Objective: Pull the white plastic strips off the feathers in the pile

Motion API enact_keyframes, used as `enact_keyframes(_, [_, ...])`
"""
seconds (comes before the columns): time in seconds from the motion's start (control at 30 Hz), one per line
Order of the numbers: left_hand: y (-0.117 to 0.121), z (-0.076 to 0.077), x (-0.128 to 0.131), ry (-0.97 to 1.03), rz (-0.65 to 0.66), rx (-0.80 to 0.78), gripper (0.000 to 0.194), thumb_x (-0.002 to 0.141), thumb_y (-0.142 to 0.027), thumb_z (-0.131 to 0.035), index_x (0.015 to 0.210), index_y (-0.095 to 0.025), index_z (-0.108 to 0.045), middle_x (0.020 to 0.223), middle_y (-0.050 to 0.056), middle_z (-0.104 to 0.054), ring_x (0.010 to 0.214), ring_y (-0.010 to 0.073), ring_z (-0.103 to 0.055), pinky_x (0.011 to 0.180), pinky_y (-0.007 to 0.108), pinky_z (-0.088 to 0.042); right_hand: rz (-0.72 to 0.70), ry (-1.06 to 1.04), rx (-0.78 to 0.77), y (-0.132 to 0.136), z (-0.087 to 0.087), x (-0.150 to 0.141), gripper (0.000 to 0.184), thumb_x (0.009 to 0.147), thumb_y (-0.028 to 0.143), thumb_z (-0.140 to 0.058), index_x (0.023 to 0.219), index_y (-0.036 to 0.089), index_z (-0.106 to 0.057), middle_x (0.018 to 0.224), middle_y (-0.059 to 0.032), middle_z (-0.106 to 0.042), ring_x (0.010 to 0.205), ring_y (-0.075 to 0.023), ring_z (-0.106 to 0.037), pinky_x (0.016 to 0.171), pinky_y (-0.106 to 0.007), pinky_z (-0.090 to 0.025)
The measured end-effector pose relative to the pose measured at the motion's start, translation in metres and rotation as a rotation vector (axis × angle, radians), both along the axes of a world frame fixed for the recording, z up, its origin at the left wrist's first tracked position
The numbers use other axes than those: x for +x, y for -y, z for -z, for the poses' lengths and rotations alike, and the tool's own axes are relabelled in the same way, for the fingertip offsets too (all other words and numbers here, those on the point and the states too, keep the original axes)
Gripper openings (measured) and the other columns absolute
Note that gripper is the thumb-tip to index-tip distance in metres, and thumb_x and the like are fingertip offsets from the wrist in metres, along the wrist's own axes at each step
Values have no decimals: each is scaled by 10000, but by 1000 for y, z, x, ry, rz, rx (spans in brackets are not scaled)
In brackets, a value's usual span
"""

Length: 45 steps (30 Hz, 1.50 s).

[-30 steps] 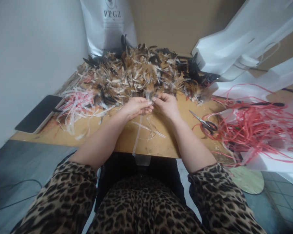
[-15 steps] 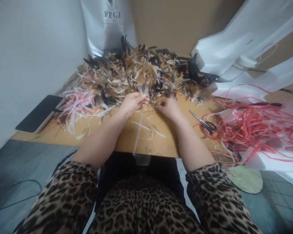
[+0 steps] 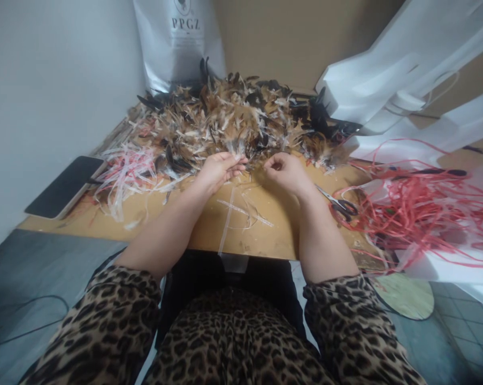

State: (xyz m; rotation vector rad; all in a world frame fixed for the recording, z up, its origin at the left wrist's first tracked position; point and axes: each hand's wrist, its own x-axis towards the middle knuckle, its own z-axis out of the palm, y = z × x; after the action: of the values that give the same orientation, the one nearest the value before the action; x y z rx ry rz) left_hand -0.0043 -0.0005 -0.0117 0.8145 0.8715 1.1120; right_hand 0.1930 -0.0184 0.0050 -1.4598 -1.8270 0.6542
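Observation:
My left hand (image 3: 221,172) pinches the quill ends of a small feather bunch (image 3: 238,145), brown and fluffy, at the near edge of the pile. To its right, apart from it, my right hand (image 3: 287,172) is closed, thumb and fingertips pressed together. Whether a thin strand runs between those fingertips is too small to tell. Behind both hands spreads a big heap of brown, white and black feathers (image 3: 177,125). Thin pale strips (image 3: 245,212) lie crossed on the tan table (image 3: 265,240) below my hands.
Scissors (image 3: 341,206) lie beside my right forearm. A tangle of red and clear ribbon (image 3: 418,214) covers the right side. White and pink strips (image 3: 131,168) and a dark-screened phone (image 3: 64,187) are at left. A white bag (image 3: 181,53) stands behind the feathers.
My right hand has moved a little to the right and slightly up, away from my left hand. My left hand keeps its hold on the feather bunch.

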Motion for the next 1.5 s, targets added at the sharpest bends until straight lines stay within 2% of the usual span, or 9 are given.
enact_keyframes(0.1, [1, -2, 0, 36, 6, -21, 48, 802, -124, -690, 813, -81, -674, 839, 76, -740, 613, 60, -665, 530, 137, -475, -89, -224, -50, 7, -12, 2, 52, 632, 203, -614, 677, 175, -611, 637, 5, -588, 591, -110, -474, 590, -253, -375])
enact_keyframes(0.23, [2, -4, -2, 112, 67, -40, 40, 834, -79, -631, 827, -77, -670, 857, 81, -743, 623, 58, -667, 525, 125, -482, -238, -502, -93, 10, -18, 4, 97, 651, 258, -674, 683, 183, -622, 730, -8, -634, 690, -125, -539, 686, -264, -423])
enact_keyframes(0.37, [3, -6, -5, 162, 161, -102, 69, 852, -62, -599, 843, -77, -666, 891, 107, -744, 618, 53, -662, 521, 108, -482, -282, -624, -164, 9, -17, 6, 134, 630, 288, -706, 652, 193, -614, 695, -6, -631, 706, -143, -572, 740, -292, -451])
enact_keyframes(0.6, [3, -5, -5, 185, 190, -116, 105, 845, -39, -597, 910, -70, -673, 829, 88, -736, 604, 38, -653, 556, 92, -498, -261, -649, -214, 5, -13, 6, 144, 602, 273, -728, 659, 185, -629, 688, -10, -641, 663, -129, -565, 703, -279, -445])
enact_keyframes(0.87, [-2, -6, -5, 198, 74, -127, 105, 872, -56, -561, 878, -79, -664, 759, 54, -716, 607, 41, -652, 524, 90, -478, -323, -690, -200, 8, -15, 7, 109, 622, 251, -712, 648, 186, -629, 671, -5, -633, 681, -137, -586, 720, -281, -449])
enact_keyframes(1.07, [1, -6, -8, 184, 186, -120, 106, 872, -57, -562, 858, -78, -666, 887, 108, -736, 650, 53, -667, 550, 103, -489, -373, -617, -216, 6, -14, 12, 134, 635, 267, -728, 665, 181, -630, 718, -22, -663, 704, -145, -594, 728, -288, -449])
enact_keyframes(1.23, [2, -6, -6, 178, 184, -110, 144, 869, -20, -549, 795, -61, -665, 729, 70, -699, 593, 50, -652, 561, 104, -501, -420, -556, -207, 5, -12, 12, 113, 673, 264, -709, 687, 176, -641, 720, -20, -663, 714, -141, -578, 719, -284, -440])
enact_keyframes(1.4, [2, -7, -3, 174, 136, -96, 148, 858, -1, -555, 782, -49, -672, 739, 73, -704, 618, 55, -669, 607, 108, -521, -319, -566, -203, 3, -9, 8, 141, 646, 264, -726, 676, 167, -628, 648, 2, -623, 628, -109, -539, 642, -252, -424])
enact_keyframes(1.5, [1, -6, 0, 175, 50, -57, 131, 841, 3, -579, 764, -51, -669, 748, 71, -709, 638, 67, -683, 640, 122, -537, -179, -598, -191, 0, -6, 2, 238, 636, 302, -769, 801, 175, -655, 680, 12, -629, 611, -97, -534, 592, -234, -415])
